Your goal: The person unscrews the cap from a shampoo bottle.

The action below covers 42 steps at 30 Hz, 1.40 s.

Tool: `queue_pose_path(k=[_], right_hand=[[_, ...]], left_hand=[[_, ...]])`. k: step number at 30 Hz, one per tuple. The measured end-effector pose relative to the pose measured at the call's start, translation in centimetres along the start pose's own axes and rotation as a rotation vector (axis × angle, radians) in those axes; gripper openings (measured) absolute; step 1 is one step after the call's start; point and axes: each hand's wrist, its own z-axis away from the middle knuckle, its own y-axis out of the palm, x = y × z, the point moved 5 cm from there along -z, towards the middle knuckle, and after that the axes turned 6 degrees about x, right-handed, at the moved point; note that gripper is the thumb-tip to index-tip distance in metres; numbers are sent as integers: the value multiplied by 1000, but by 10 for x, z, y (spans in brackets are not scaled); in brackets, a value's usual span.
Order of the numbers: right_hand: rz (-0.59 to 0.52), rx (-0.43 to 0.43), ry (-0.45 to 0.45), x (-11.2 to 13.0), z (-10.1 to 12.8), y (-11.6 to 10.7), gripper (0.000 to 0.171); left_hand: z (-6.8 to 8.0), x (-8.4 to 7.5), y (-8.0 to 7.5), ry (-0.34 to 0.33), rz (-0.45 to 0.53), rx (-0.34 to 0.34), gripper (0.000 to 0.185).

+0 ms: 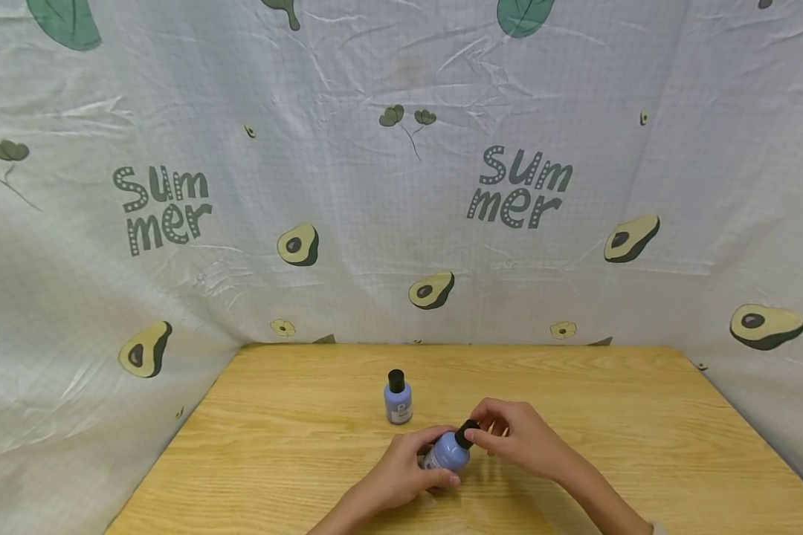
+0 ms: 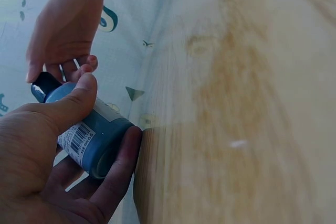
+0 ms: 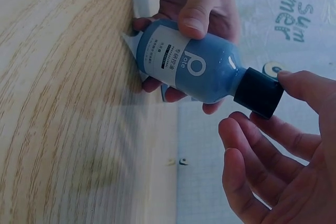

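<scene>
Second blue bottle (image 1: 398, 399), wooden table (image 1: 642, 416)

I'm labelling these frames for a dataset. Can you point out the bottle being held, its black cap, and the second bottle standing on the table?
held bottle (image 3: 194, 69): right wrist view, on its blue labelled body.
black cap (image 3: 258, 92): right wrist view, on the cap's side.
standing bottle (image 1: 398, 401): head view, on its blue body.

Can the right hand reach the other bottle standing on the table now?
Probably yes: the standing bottle is just beyond the right hand, nothing between, but its fingers pinch the cap.
</scene>
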Motion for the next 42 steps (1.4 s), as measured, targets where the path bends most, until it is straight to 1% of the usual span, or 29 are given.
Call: queue_pose_path(k=[7, 11, 15, 21, 25, 29, 33, 38, 42], right_hand=[[-13, 12, -16, 1, 0, 1, 23], [2, 2, -3, 0, 0, 1, 27], [-3, 0, 4, -1, 0, 1, 25], [-25, 15, -20, 0, 0, 3, 23], [-21, 17, -30, 2, 1, 3, 27], [-23, 7, -11, 2, 1, 2, 30], [-26, 4, 2, 1, 0, 2, 26], [-19, 10, -21, 1, 1, 2, 23], [-13, 11, -36, 2, 1, 3, 28]], left_hand=[[0, 0, 0, -6, 4, 1, 53], [1, 0, 0, -15, 3, -2, 54], [1, 0, 0, -14, 3, 0, 54], [1, 1, 0, -11, 5, 4, 54], [1, 1, 0, -9, 3, 3, 54], [1, 0, 0, 2, 1, -1, 54], [1, 1, 0, 5, 4, -1, 53], [1, 1, 0, -4, 2, -1, 54], [1, 0, 0, -6, -6, 0, 56]])
